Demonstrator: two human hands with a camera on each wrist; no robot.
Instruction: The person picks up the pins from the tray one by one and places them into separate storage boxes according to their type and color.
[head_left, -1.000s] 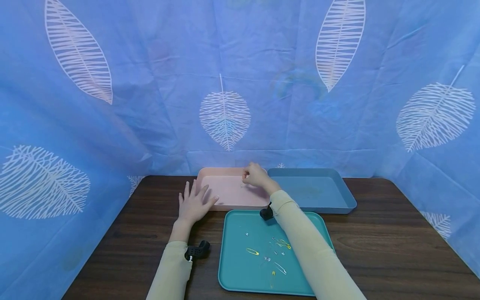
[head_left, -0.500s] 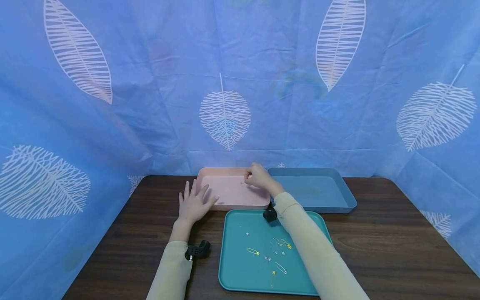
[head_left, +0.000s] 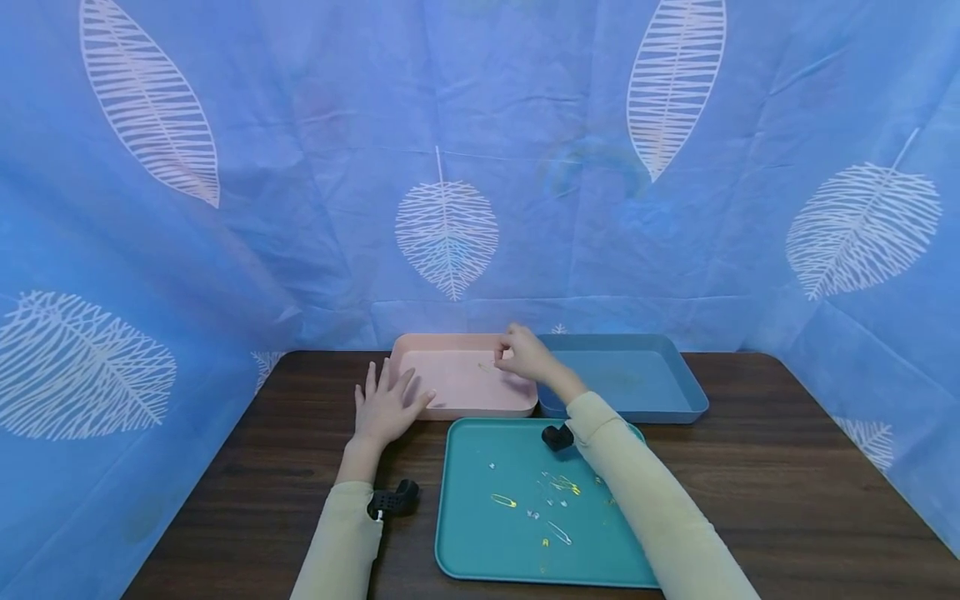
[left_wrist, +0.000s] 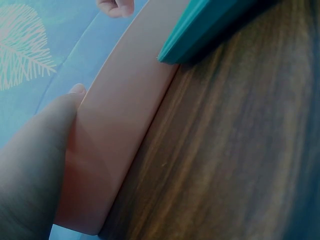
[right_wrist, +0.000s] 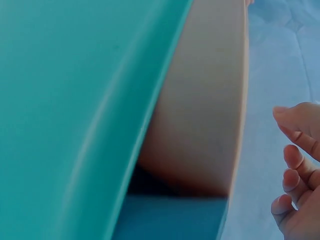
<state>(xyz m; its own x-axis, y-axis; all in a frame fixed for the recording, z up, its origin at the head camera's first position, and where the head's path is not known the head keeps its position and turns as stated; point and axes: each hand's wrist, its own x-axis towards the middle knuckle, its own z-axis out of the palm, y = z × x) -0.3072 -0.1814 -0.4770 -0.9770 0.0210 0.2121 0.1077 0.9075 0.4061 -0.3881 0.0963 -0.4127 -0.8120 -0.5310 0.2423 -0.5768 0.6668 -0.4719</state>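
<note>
In the head view, my left hand (head_left: 382, 410) lies with spread fingers at the left front corner of the pink tray (head_left: 457, 413). Its thumb (left_wrist: 77, 90) touches the rim in the left wrist view. Above the right part of that tray hovers my right hand (head_left: 525, 354), fingers loosely bent, with nothing visible between thumb and fingertips (right_wrist: 292, 156). Just left of these fingertips a small thin yellowish piece (head_left: 484, 367) lies on the tray floor. On the teal tray (head_left: 468, 550) are a gold safety pin (head_left: 503, 501), a silver safety pin (head_left: 559, 533) and several other small pieces.
A blue tray (head_left: 622, 414) stands right beside the pink one, behind the teal tray. The dark wooden table (head_left: 247, 508) carries all three. Behind them hangs a blue cloth (head_left: 330, 167) with white leaf prints. Tiny shiny bits (head_left: 532, 514) lie scattered on the teal tray.
My right hand has drawn a little to the right, its thumb and finger parting, and the small yellowish piece now shows apart from them in the pink tray. The left hand keeps its place.
</note>
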